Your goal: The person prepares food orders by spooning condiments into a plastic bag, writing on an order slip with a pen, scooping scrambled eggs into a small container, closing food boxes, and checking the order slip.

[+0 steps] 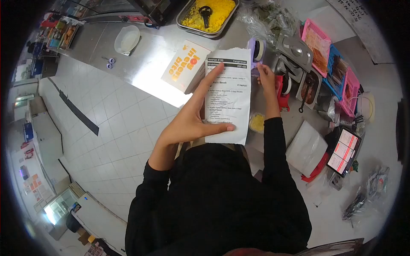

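Note:
My left hand (188, 119) holds a long printed receipt (228, 98), thumb and index finger lying over its face and the other fingers behind it. My right hand (267, 80) is closed in a pinch at the edge of a purple tape dispenser (255, 47); what sits between the fingertips is too small to make out. Just left of the receipt stands a white box with orange lettering (183, 66). Under my right forearm is a small tub of yellow food (257, 122).
Beyond the box are a tray of yellow food (228, 15) with a black scoop, a white bowl (127, 39) and scissors (109, 64). To the right stand a red tape dispenser (282, 96), metal food pans (308, 87), pink and blue baskets (335, 64) and a tablet (344, 151).

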